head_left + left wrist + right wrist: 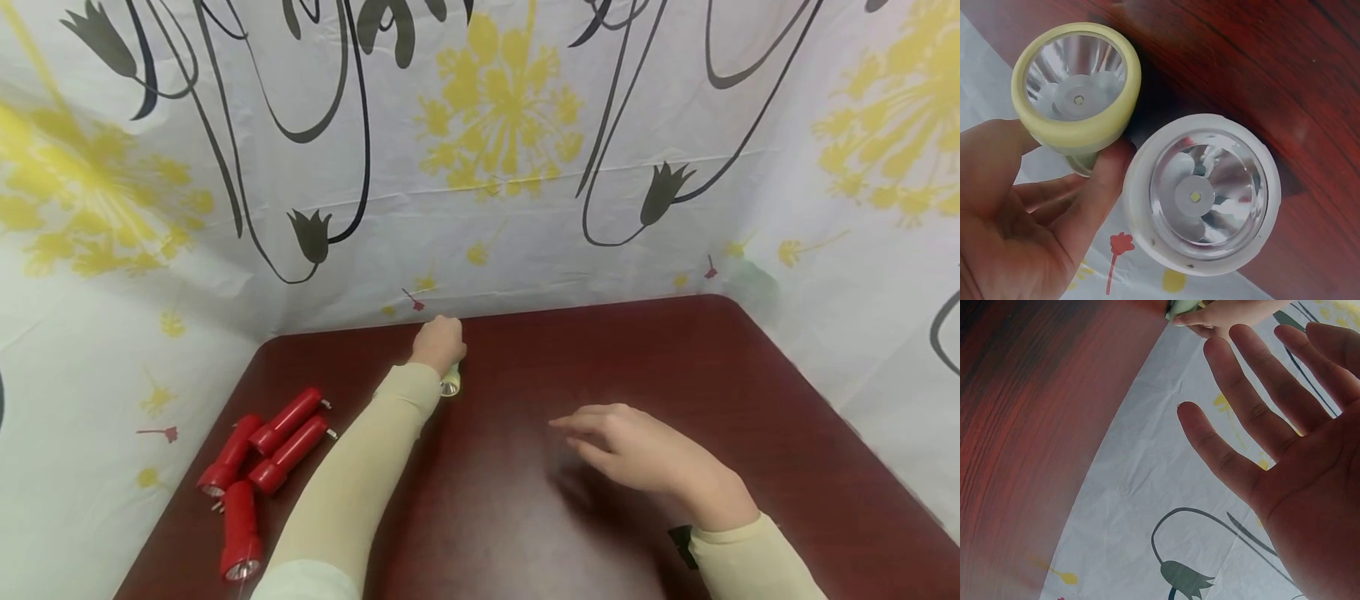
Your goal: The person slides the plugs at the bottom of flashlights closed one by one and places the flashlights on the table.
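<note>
My left hand (438, 343) reaches to the far middle of the table and grips a flashlight with a pale yellow head (1079, 134), its fingers round the narrower body behind the head. Close beside that hand is a second flashlight with a white rim (1266, 187), its lens facing the wrist camera. In the head view the forearm hides most of this spot, and only one pale flashlight head (451, 383) shows. My right hand (637, 446) hovers over the right half of the table, holding nothing, with fingers extended and spread in the right wrist view.
Several red flashlights (288, 421) lie in a loose group on the table's left side. A small dark object (682, 546) shows beside the right sleeve. Patterned white cloth (517, 242) hangs along the back and sides of the dark red table (510, 517).
</note>
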`<state>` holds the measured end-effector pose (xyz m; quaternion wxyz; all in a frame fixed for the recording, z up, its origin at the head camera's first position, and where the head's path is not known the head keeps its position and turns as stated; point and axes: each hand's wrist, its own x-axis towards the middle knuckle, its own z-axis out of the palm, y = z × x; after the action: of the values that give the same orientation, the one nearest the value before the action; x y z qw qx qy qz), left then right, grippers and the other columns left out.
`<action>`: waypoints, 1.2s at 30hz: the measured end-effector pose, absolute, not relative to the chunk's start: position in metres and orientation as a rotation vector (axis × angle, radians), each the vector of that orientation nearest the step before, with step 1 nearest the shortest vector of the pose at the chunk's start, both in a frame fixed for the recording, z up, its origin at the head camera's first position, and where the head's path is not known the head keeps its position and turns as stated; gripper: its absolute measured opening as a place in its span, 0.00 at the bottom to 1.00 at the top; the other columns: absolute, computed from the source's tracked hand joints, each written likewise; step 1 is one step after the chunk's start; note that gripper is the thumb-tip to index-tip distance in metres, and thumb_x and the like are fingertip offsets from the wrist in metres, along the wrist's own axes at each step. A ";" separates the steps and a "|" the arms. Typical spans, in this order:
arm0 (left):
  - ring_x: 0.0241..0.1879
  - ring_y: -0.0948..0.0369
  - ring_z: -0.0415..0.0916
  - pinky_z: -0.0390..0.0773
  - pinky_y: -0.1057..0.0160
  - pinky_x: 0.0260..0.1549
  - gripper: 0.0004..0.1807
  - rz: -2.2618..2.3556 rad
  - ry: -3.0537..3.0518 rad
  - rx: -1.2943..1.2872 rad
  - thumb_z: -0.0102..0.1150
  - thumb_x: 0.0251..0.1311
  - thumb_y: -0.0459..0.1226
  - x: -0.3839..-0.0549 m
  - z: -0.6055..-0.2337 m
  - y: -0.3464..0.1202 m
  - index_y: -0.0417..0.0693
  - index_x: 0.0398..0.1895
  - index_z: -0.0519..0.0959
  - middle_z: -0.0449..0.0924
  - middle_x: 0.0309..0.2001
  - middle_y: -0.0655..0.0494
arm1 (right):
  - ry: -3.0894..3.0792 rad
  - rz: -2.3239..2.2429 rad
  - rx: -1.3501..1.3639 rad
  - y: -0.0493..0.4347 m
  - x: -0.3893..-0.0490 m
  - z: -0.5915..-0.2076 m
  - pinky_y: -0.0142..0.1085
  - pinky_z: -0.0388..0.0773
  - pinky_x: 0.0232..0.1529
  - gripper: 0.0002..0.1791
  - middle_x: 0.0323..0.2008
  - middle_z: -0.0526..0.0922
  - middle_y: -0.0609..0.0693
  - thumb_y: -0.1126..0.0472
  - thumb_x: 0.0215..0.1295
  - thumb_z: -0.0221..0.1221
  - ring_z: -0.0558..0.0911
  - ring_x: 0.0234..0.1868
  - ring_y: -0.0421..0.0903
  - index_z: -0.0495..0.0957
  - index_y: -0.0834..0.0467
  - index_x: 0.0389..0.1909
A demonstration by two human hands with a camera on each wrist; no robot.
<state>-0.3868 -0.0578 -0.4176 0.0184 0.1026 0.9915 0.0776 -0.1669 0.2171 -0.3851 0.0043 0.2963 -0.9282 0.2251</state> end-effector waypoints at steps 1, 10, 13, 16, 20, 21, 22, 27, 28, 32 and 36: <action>0.36 0.50 0.85 0.84 0.52 0.29 0.06 0.231 3.078 0.317 0.64 0.68 0.36 -0.386 -0.417 -0.058 0.44 0.34 0.86 0.89 0.42 0.46 | -2.908 0.705 0.926 0.217 -0.167 -0.386 0.41 0.86 0.54 0.18 0.57 0.88 0.40 0.59 0.77 0.60 0.86 0.53 0.36 0.85 0.45 0.63; 0.39 0.48 0.87 0.86 0.49 0.32 0.06 0.174 3.098 0.308 0.62 0.67 0.37 -0.385 -0.414 -0.059 0.45 0.35 0.86 0.90 0.43 0.46 | -2.915 0.718 0.955 0.217 -0.167 -0.384 0.42 0.86 0.54 0.18 0.58 0.88 0.42 0.59 0.77 0.60 0.86 0.53 0.37 0.85 0.46 0.63; 0.38 0.47 0.87 0.87 0.49 0.32 0.07 0.158 3.122 0.329 0.60 0.67 0.36 -0.383 -0.410 -0.060 0.46 0.34 0.86 0.90 0.41 0.47 | -2.911 0.721 0.960 0.216 -0.167 -0.384 0.42 0.86 0.53 0.18 0.57 0.88 0.42 0.59 0.77 0.60 0.86 0.53 0.37 0.85 0.47 0.63; 0.37 0.48 0.87 0.87 0.48 0.33 0.09 0.136 3.138 0.347 0.58 0.69 0.38 -0.379 -0.402 -0.062 0.47 0.33 0.85 0.89 0.41 0.48 | -2.916 0.728 0.954 0.216 -0.167 -0.383 0.42 0.86 0.54 0.18 0.57 0.88 0.43 0.59 0.78 0.60 0.87 0.54 0.38 0.85 0.47 0.63; 0.35 0.50 0.86 0.87 0.47 0.34 0.14 0.084 3.182 0.339 0.59 0.73 0.44 -0.370 -0.388 -0.067 0.48 0.30 0.84 0.89 0.39 0.48 | -2.931 0.698 0.918 0.217 -0.169 -0.382 0.48 0.84 0.60 0.18 0.59 0.88 0.44 0.57 0.78 0.60 0.86 0.59 0.45 0.84 0.46 0.64; 0.34 0.50 0.86 0.86 0.47 0.33 0.15 0.079 3.195 0.329 0.59 0.74 0.46 -0.367 -0.384 -0.069 0.49 0.29 0.84 0.89 0.38 0.48 | -2.935 0.687 0.902 0.218 -0.170 -0.382 0.50 0.83 0.61 0.18 0.59 0.87 0.44 0.57 0.78 0.60 0.86 0.61 0.47 0.84 0.46 0.64; 0.33 0.50 0.85 0.86 0.47 0.33 0.17 0.075 3.206 0.321 0.58 0.74 0.47 -0.364 -0.379 -0.071 0.49 0.28 0.83 0.89 0.37 0.48 | -2.939 0.679 0.886 0.218 -0.171 -0.381 0.52 0.82 0.63 0.18 0.60 0.87 0.44 0.57 0.78 0.60 0.85 0.62 0.49 0.84 0.46 0.65; 0.29 0.51 0.82 0.83 0.50 0.29 0.21 0.087 3.199 0.310 0.55 0.77 0.50 -0.343 -0.361 -0.081 0.51 0.26 0.81 0.85 0.30 0.51 | -2.957 0.666 0.846 0.219 -0.175 -0.378 0.55 0.80 0.65 0.19 0.61 0.86 0.46 0.56 0.78 0.60 0.83 0.65 0.53 0.83 0.48 0.65; 0.29 0.51 0.82 0.82 0.50 0.29 0.21 0.084 3.196 0.313 0.55 0.77 0.50 -0.338 -0.359 -0.083 0.51 0.26 0.81 0.84 0.29 0.52 | -2.959 0.659 0.845 0.219 -0.175 -0.378 0.55 0.80 0.65 0.19 0.61 0.86 0.46 0.56 0.78 0.60 0.83 0.65 0.53 0.83 0.48 0.65; 0.33 0.48 0.85 0.84 0.47 0.31 0.17 0.058 3.211 0.354 0.55 0.76 0.49 -0.317 -0.351 -0.088 0.51 0.30 0.81 0.85 0.33 0.51 | -2.947 0.607 0.846 0.220 -0.176 -0.377 0.55 0.80 0.64 0.19 0.60 0.86 0.47 0.57 0.77 0.61 0.82 0.64 0.54 0.83 0.50 0.65; 0.40 0.48 0.87 0.85 0.45 0.36 0.14 0.085 3.230 0.420 0.56 0.75 0.50 -0.297 -0.348 -0.088 0.51 0.42 0.83 0.87 0.40 0.51 | -2.928 0.568 0.814 0.221 -0.177 -0.376 0.57 0.80 0.64 0.21 0.61 0.85 0.50 0.57 0.76 0.62 0.82 0.65 0.56 0.82 0.51 0.67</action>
<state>-0.2970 -0.0881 -0.3483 -0.0585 0.1287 0.9896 0.0259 -0.1766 0.2208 -0.3757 0.0250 0.2632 -0.9468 0.1835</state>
